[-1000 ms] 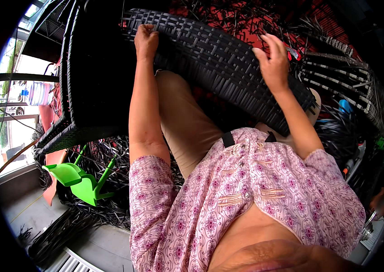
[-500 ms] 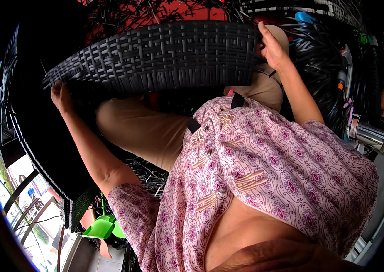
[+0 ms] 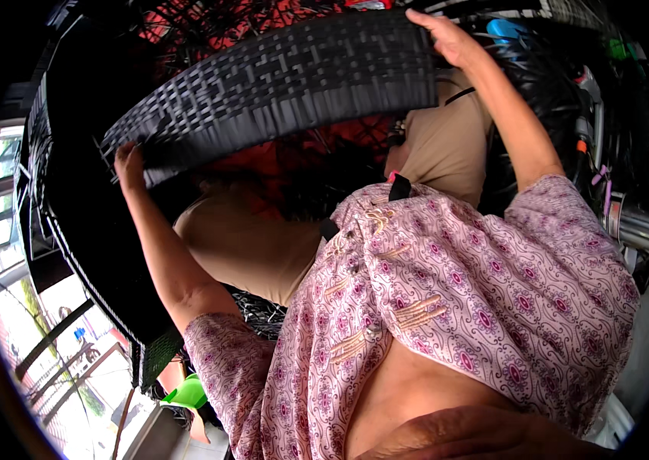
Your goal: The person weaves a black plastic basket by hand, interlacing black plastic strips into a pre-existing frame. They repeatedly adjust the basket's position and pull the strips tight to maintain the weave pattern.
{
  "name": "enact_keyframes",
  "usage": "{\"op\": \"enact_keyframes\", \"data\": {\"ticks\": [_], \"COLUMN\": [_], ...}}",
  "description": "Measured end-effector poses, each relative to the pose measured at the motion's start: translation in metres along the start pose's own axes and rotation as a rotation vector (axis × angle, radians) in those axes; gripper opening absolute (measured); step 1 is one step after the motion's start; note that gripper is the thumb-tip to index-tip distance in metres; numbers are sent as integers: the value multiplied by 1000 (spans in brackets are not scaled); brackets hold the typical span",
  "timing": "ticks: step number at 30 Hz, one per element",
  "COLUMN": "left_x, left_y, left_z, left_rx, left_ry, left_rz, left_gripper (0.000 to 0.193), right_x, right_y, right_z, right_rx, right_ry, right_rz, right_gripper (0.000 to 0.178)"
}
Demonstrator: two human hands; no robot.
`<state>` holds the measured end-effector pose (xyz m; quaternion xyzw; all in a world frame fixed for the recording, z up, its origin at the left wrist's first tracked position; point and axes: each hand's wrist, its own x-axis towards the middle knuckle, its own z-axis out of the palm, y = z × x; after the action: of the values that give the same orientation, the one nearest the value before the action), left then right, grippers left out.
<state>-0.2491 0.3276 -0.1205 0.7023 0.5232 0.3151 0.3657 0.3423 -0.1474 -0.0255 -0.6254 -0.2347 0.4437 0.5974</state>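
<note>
Far to the left of the black panel (image 3: 286,80), I see a bright window (image 3: 2,253) with dark bars across it. Between the window and the panel stands a large dark frame (image 3: 87,280), whose woven edge is light where the daylight meets it. Below the panel's left end, and well apart from it, there is a green plastic thing (image 3: 185,392), and an orange piece (image 3: 173,373) is just beside it.

The left hand (image 3: 129,161) is at the panel's left end, with its fingers closed on the lower edge. The panel itself is in front of the seated person, beyond the left leg (image 3: 251,241); it is long, woven closely above, with straight upright strands along its lower part, and the weave looks a little blurred. Behind the panel, loose dark strips (image 3: 194,34) lie over something red.

The right hand (image 3: 451,40) is at the panel's upper right corner. I see a digit stretched out there, but I cannot tell if the other fingers grip the panel. Below this right end is the right leg (image 3: 451,146), in beige trousers. Farther right of the panel are a blue object (image 3: 506,31), a dark heap (image 3: 531,92) of strips and a shiny metal cylinder (image 3: 641,226).
</note>
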Motion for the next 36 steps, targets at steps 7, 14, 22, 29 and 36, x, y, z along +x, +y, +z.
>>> {"op": "enact_keyframes", "data": {"ticks": [7,14,22,29,36], "left_x": [-32,-124,-122,-116,-149], "left_y": [151,203,203,195,290], "left_z": [82,137,129,117,96], "left_rx": [-164,157,-349,-299,-88], "left_ry": [-123,126,87,376,427], "left_rz": [0,-26,-138,6,242], "left_gripper": [8,21,21,17,14], "right_x": [76,67,40,11,83], "right_y": [-88,-79,-127,-161,-67], "right_z": [-122,-170,-107,175,326], "right_rx": [-349,-437,-1805,-959,-668], "right_ry": [88,231,975,66,-591], "right_rz": [-70,35,-553,-891,-854], "right_gripper": [66,70,66,34,35]}}
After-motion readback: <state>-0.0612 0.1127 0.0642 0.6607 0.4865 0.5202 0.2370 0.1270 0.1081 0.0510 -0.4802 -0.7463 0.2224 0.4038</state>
